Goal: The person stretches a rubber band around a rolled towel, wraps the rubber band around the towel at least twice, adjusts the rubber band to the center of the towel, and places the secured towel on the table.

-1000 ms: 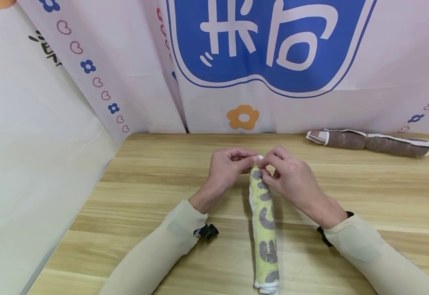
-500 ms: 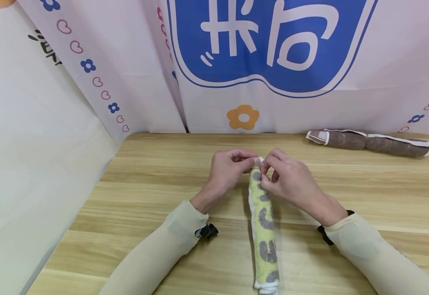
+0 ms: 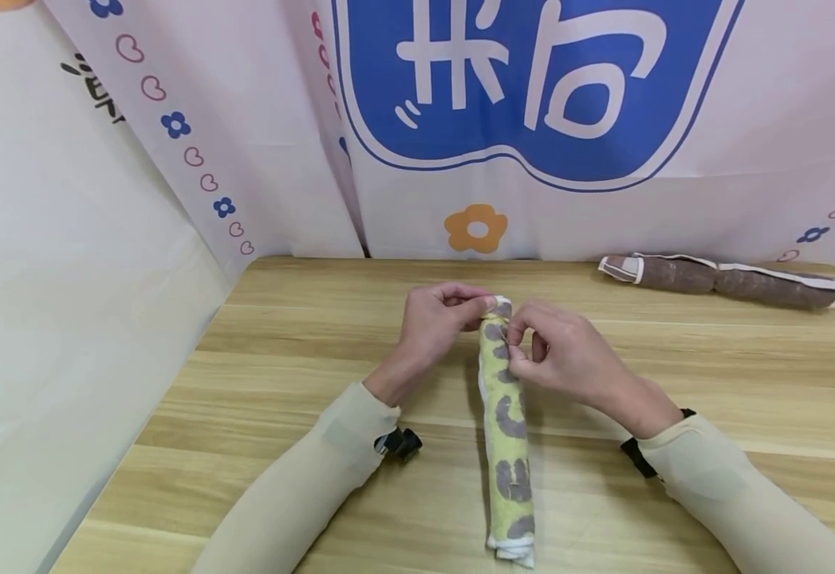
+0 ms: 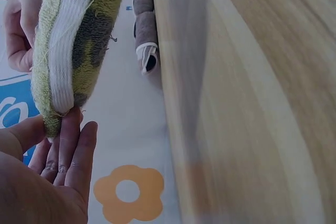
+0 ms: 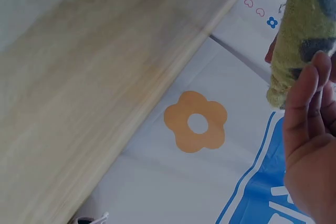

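A yellow-green towel with grey markings and white edging (image 3: 505,438) is rolled into a long tube, pointing away from me on the table. My left hand (image 3: 431,323) pinches its far end between thumb and fingers, as the left wrist view shows at the towel tip (image 4: 52,124). At the roll's right side, my right hand (image 3: 568,351) has thumb and forefinger together on a thin yellowish strand (image 3: 494,317), which crosses the roll near that end. The strand (image 4: 44,56) runs over the towel toward the right fingertips in the left wrist view. Whether it is thread or an elastic band, I cannot tell.
A brown rolled towel with white edging (image 3: 762,285), drawn in at its middle, lies at the table's back right. Behind the wooden table (image 3: 281,359) hangs a white printed cloth (image 3: 281,159). Black straps sit at both wrists.
The towel roll has shifted slightly left. My right hand has drawn a little away from the left, so more of the roll's far end and the strand across it show.
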### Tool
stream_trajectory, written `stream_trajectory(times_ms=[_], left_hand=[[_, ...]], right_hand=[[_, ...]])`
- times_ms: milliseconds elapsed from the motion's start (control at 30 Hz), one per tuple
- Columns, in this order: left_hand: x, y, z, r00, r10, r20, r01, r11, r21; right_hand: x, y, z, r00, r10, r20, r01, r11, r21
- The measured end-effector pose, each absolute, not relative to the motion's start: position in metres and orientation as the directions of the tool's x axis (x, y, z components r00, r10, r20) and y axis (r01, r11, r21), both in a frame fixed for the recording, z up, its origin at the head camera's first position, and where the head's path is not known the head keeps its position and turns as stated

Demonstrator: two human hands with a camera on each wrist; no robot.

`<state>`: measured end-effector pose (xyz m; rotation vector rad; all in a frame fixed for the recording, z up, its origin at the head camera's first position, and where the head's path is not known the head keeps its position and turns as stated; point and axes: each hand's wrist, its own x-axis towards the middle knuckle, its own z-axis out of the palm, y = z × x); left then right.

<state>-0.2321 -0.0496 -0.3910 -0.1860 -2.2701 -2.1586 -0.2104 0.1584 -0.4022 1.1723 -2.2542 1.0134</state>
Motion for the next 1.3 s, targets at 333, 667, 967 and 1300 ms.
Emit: stream_trajectory(times_ms=[333,667,967,1300], left_hand=[[-0.242,-0.064,-0.386,-0.992,0.123,-0.013,-0.024,-0.093,0.995],[-0.236,-0.062,-0.391,-0.947,0.295,-0.125,-0.095,0.114,0.989],[-0.237,-0.060,-0.394,-0.917,0.330,-0.225,-0.183,0.153,0.971],[-0.236,-0.056,-0.394,-0.947,0.285,-0.150,-0.120,0.119,0.986]], right_hand=[[-0.201,0.150,-0.403,-0.586,-0.545,0.599,-0.808,0.443,-0.387],[-0.207,0.158,-0.398,-0.636,-0.388,0.667,-0.738,0.559,-0.378],[-0.212,0.158,-0.398,-0.602,-0.364,0.711,-0.763,0.526,-0.377],[-0.211,0.156,-0.402,-0.585,-0.400,0.706,-0.802,0.410,-0.433]])
